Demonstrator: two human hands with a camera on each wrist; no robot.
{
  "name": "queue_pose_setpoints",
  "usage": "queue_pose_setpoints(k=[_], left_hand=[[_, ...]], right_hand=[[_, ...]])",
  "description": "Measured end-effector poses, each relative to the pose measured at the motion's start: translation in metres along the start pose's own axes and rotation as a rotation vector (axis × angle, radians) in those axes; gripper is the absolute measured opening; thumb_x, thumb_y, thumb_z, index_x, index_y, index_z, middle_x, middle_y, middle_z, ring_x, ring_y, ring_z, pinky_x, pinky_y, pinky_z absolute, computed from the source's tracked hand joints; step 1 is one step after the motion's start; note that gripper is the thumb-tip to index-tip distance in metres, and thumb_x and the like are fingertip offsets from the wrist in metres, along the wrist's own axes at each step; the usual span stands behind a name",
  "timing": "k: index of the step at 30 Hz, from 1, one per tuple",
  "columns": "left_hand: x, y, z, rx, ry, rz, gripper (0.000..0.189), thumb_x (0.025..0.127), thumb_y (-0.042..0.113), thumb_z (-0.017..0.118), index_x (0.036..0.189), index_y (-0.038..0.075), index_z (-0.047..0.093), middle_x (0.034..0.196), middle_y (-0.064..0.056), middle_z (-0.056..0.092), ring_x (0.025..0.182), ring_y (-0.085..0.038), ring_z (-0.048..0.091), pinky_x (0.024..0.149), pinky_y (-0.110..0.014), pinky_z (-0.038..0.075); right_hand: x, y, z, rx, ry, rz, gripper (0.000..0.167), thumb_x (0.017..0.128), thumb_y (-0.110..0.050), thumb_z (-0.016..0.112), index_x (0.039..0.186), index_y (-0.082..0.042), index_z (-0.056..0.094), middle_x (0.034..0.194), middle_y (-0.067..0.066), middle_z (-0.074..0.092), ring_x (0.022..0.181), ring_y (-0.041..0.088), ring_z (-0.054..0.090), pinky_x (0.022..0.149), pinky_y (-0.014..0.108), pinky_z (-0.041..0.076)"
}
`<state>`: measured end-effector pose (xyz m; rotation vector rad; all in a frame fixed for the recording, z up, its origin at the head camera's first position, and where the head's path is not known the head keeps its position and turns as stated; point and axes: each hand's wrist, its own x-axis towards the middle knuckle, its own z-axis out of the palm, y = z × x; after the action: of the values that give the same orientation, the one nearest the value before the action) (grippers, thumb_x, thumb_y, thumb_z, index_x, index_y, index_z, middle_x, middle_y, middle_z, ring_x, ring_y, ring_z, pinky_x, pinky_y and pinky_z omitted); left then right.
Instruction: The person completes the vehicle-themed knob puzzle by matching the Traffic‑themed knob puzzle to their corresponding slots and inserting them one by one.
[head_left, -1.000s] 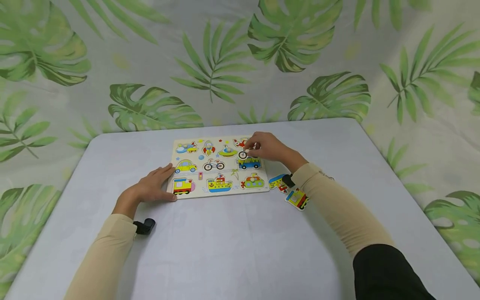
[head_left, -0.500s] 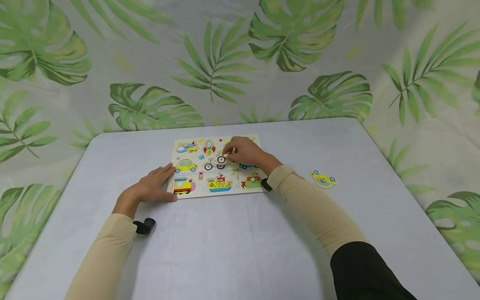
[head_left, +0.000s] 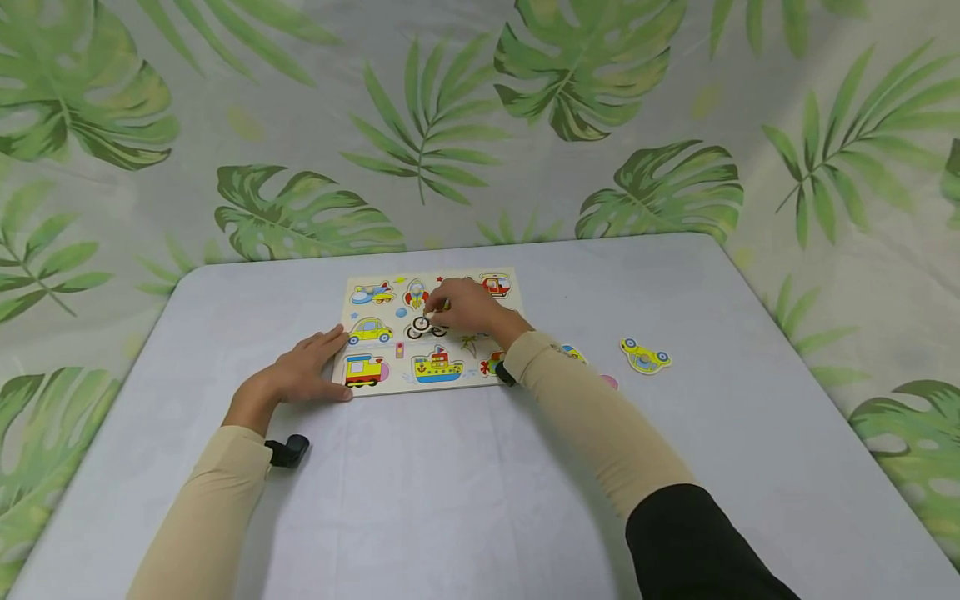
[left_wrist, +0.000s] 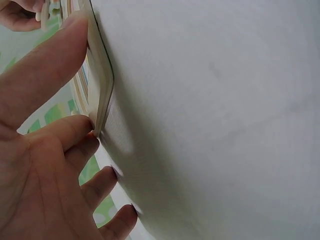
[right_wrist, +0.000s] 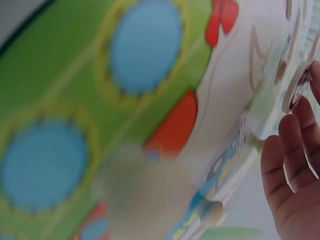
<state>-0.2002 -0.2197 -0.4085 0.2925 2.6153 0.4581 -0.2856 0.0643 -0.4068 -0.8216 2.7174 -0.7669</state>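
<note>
A wooden peg puzzle board [head_left: 405, 392] with vehicle pictures lies on the table. My left hand [head_left: 303, 371] rests along its left edge, fingers and thumb spread. In the left wrist view, the thumb and fingertips of that hand [left_wrist: 35, 170] touch the board's edge [left_wrist: 102, 80]. My right hand [head_left: 471, 307] pinches a bicycle puzzle piece [head_left: 422, 326] over the middle of the board, above the bicycle picture. The right wrist view shows the piece [right_wrist: 298, 89] tilted at the fingertips of my right hand [right_wrist: 300, 160]; a green vehicle with blue windows fills the foreground.
A yellow car piece [head_left: 645, 357] lies on the white table [head_left: 390, 500] to the right. Nearer the board, a blue and yellow piece [head_left: 574, 352] and a pink-edged piece [head_left: 610, 382] are partly hidden behind my right forearm. A leaf-patterned cloth [head_left: 450, 225] hangs behind.
My right hand has moved left with the bicycle piece, from the board's upper right to its middle. The red helicopter at the upper right is uncovered. My left hand stays put.
</note>
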Motion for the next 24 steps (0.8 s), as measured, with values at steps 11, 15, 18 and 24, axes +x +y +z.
queue_pose_setpoints(k=[11,15,18,24], left_hand=[[-0.001,0.001,-0.001,0.004,-0.007,-0.008,0.103,0.081,0.041,0.077,0.159,0.01,0.018,0.169,-0.013,0.008,0.152,-0.048,0.007,0.115,-0.075,0.017],[-0.002,0.001,-0.002,-0.001,-0.005,-0.004,0.103,0.081,0.041,0.077,0.159,0.009,0.018,0.169,-0.013,0.008,0.152,-0.047,0.007,0.116,-0.074,0.017],[-0.002,0.002,-0.002,-0.008,-0.009,-0.003,0.102,0.082,0.041,0.077,0.159,0.009,0.018,0.169,-0.013,0.007,0.152,-0.047,0.007,0.116,-0.074,0.016],[-0.002,0.003,-0.002,-0.009,-0.012,-0.008,0.102,0.082,0.041,0.076,0.159,0.01,0.018,0.169,-0.014,0.007,0.152,-0.048,0.007,0.115,-0.075,0.017]], right_hand=[[0.007,-0.007,0.009,-0.008,-0.052,0.086,0.015,0.094,-0.022,0.067,0.106,-0.019,0.075,0.103,0.001,0.067,0.093,0.015,0.056,0.082,0.028,0.048],[0.007,-0.012,0.009,-0.002,-0.07,0.086,0.014,0.094,-0.022,0.067,0.105,-0.018,0.075,0.099,0.002,0.07,0.088,0.015,0.056,0.078,0.027,0.046],[0.008,-0.014,0.009,-0.015,-0.076,0.072,0.015,0.094,-0.02,0.066,0.105,-0.017,0.076,0.099,0.002,0.07,0.087,0.014,0.056,0.077,0.025,0.046],[0.008,-0.015,0.011,-0.007,-0.068,0.087,0.014,0.094,-0.02,0.066,0.105,-0.017,0.075,0.1,0.002,0.07,0.087,0.014,0.056,0.078,0.027,0.046]])
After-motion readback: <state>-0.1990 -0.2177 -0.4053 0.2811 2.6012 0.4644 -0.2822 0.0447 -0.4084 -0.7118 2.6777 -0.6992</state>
